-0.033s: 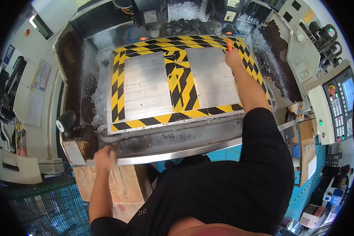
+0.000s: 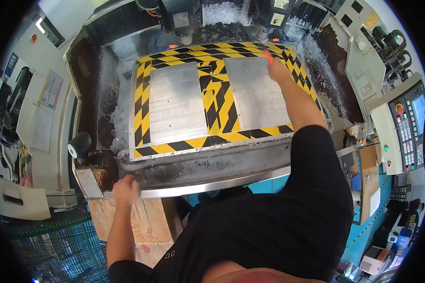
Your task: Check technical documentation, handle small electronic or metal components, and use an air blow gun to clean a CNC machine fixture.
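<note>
My right hand (image 2: 279,70) reaches over the far right part of a flat metal plate (image 2: 174,101) bordered with yellow and black striped tape. It is closed on an orange stick-like tool (image 2: 268,56), blurred by motion, whose exact kind I cannot make out. More striped tape (image 2: 217,104) runs down the plate's middle between two bare panels. At the near left, my left hand (image 2: 126,189) grips the metal front edge (image 2: 193,188) of the machine, its fingers curled over it.
Two dark spindle heads (image 2: 186,37) (image 2: 259,33) stand behind the plate. Whitish foam or wet residue (image 2: 316,66) lines the machine bed. A control panel (image 2: 408,125) is on the right, a black cylinder (image 2: 79,144) on the left. A wooden box (image 2: 148,221) sits below the front edge.
My right hand has shifted a little to the left with the orange tool, which is now more blurred and tilted left. My left hand has stayed on the front edge.
</note>
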### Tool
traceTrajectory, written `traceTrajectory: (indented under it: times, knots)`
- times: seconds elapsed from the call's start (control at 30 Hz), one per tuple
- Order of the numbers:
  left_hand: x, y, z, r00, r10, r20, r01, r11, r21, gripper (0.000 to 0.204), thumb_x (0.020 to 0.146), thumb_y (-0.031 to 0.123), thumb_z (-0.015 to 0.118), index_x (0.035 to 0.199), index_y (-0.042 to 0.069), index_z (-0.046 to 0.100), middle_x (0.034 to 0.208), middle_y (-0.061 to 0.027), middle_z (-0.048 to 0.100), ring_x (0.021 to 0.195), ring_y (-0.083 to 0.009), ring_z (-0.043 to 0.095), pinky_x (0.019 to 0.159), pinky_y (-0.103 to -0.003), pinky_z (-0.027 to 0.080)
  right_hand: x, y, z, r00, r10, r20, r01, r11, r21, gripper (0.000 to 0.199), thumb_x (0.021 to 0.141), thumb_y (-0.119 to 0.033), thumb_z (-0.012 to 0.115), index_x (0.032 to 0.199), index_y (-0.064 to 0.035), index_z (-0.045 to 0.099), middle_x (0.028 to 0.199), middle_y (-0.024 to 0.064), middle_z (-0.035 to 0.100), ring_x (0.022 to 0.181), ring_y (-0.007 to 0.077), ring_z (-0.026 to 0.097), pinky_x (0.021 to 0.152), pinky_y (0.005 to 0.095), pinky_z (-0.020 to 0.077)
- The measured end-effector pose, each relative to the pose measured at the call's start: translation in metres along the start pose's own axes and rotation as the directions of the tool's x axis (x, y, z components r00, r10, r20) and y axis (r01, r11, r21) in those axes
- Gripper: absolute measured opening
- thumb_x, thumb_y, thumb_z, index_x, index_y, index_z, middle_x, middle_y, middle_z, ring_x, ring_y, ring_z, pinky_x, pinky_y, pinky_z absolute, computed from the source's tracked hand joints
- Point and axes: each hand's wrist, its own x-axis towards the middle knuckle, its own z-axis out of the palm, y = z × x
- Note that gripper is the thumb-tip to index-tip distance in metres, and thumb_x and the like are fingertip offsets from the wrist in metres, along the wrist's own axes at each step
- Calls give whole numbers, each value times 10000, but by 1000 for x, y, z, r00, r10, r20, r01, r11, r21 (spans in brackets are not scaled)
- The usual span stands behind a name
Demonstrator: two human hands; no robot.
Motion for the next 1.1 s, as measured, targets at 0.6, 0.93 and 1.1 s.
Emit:
traceTrajectory:
  times: [0.6,0.93,1.1]
  knots:
    - [-3,-5,2,1000,14,-25,-14,1000,-10,197,772,257,595,881,123,691,820,-132,685,836,-341,646,762,-471,479,40,-41,25,993,-34,117,66,955,-288,324,1020,-237,338,1273,-107,493,1186,258,652,1117,430,633,946,522,490]
    - [-12,-6,-3,1000,-28,-14,28,999,22,241,798,281,582,927,116,701,858,-138,699,878,-330,655,809,-450,488,-183,-117,35,601,-442,666,665,738,-110,332,971,-304,488,1190,-54,502,1023,182,699,884,403,678,723,510,532]
    - [-3,0,-7,999,22,-44,-23,1000,-12,241,808,286,583,926,111,702,856,-134,700,870,-325,657,805,-448,490,-150,0,70,890,-368,268,397,916,-61,440,948,-394,541,1177,-18,523,929,179,697,851,376,688,728,488,532]
